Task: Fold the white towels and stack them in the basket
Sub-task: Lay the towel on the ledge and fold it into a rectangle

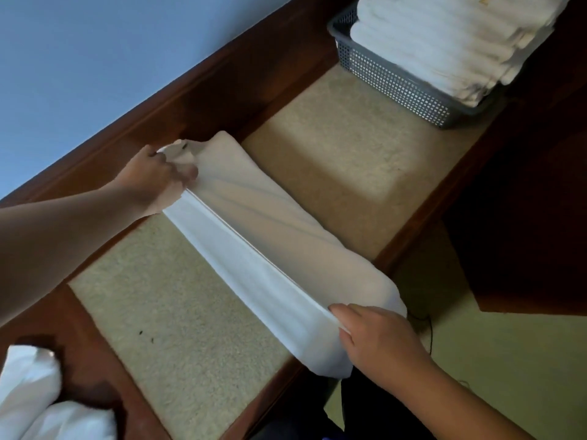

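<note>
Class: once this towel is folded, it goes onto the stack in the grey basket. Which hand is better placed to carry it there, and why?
Probably the right hand. It grips the towel at its near end, on the same side as the basket. The left hand holds the far end by the wall and would have to cross over.

Soft daylight is falling evenly from the left, shadows are pooling at right, and edges are smearing with wide-angle blur.

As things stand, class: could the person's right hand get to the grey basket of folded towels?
Probably not at once. The right hand grips one end of the towel being folded, and the grey basket sits far off. The carpeted surface between looks free, so it could after letting go.
</note>
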